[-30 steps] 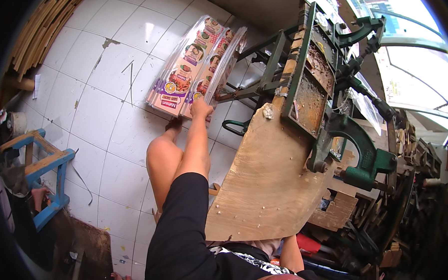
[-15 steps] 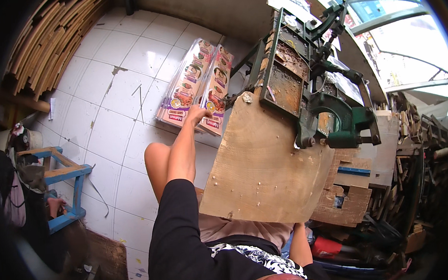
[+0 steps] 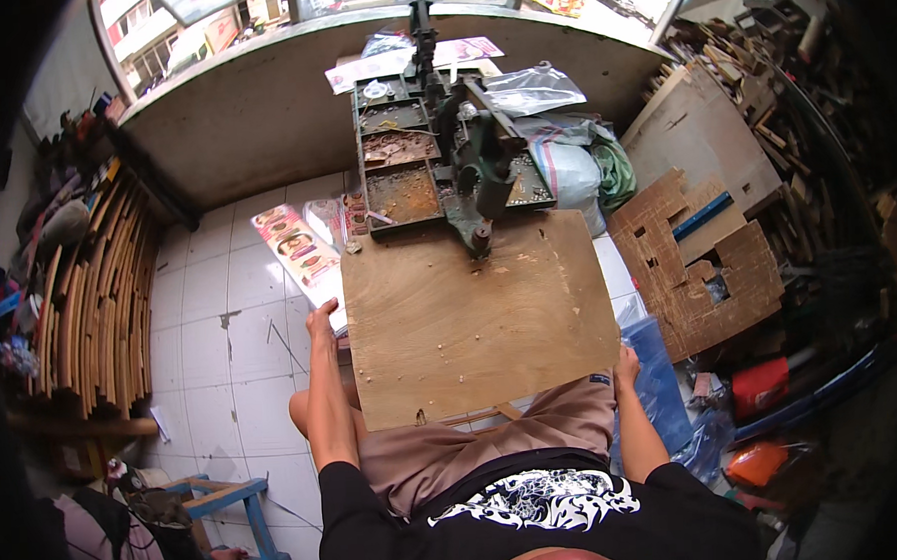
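Observation:
My left hand is closed on the near end of a long printed packaging sheet, pink and white with food pictures, beside the left edge of a wooden board. Whether it is one sheet or several I cannot tell. Small pale bits lie on the board, which spans the space above my lap. Past its far edge stands a dark green hand-lever press. My right hand is at the board's right edge, its fingers partly hidden, with no object visible in it.
A compartmented metal tray with small loose parts adjoins the press. Wooden strips are stacked at left, above a blue stool. Cut plywood, sacks and blue plastic sheeting lie to the right.
My view has swung toward the window and press. My left hand, earlier at the printed stacks on the floor, has come back beside the board with a printed sheet. My right hand has come into view.

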Tool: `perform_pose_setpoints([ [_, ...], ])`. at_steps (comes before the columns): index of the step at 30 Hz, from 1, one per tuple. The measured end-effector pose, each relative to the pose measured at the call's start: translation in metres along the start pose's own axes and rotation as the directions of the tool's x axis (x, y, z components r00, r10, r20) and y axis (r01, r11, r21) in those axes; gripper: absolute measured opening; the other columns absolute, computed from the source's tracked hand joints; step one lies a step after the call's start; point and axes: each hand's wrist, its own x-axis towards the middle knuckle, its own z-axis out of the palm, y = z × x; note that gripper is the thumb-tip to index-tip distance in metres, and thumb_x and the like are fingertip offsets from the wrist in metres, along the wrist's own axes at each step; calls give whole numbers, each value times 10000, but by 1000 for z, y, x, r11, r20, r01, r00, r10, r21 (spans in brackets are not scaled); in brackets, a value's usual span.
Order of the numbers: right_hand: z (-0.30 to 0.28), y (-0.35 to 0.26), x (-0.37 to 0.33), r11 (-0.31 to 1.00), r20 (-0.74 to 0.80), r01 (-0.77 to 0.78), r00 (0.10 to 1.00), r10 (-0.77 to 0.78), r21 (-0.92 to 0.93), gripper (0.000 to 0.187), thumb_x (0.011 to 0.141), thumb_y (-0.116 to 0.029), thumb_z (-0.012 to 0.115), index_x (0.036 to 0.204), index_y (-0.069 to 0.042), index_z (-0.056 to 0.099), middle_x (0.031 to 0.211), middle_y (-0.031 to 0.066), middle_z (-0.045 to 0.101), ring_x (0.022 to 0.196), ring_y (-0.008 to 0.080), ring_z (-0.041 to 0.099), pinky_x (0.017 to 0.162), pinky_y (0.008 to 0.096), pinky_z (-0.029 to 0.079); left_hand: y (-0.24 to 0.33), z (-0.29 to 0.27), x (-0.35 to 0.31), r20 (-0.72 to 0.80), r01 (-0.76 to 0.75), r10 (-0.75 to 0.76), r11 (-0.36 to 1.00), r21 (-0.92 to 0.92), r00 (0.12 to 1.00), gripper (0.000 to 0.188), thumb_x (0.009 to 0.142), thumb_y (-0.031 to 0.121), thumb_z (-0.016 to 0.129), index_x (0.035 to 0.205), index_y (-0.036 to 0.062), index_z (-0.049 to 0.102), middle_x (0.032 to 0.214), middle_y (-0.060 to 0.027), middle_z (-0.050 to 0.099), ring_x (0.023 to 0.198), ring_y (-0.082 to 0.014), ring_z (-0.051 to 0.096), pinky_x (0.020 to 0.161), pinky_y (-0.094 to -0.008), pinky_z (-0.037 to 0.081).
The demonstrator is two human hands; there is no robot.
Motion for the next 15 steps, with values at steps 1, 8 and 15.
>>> perform_pose_setpoints([
  [1, 2, -1, -3, 999, -5, -22, 1000, 22, 27, 483, 893, -451, 509, 967, -5, 680, 985, 247, 670, 949, 419, 631, 834, 457, 476, 6, -8, -1, -39, -10, 8, 999, -42, 999, 271, 749, 34, 699, 979, -98, 647, 899, -167, 693, 762, -240, 684, 709, -331, 557],
  [8, 1, 8, -9, 987, -18, -73, 997, 76, 143, 462, 891, -439, 505, 971, -16, 673, 967, 257, 670, 936, 439, 624, 833, 469, 472, 68, -97, -42, -148, -286, 286, 958, 26, 947, 315, 779, 44, 697, 1019, -136, 601, 951, -197, 660, 840, -286, 673, 757, -350, 560],
  [15, 5, 4, -7, 972, -39, -100, 993, 111, 211, 428, 882, -415, 539, 954, -8, 652, 947, 252, 674, 924, 428, 631, 817, 469, 476, 158, -94, -135, -55, -400, 402, 916, 36, 914, 393, 879, 109, 612, 1178, -135, 538, 1097, -203, 640, 950, -279, 668, 845, -355, 556],
])
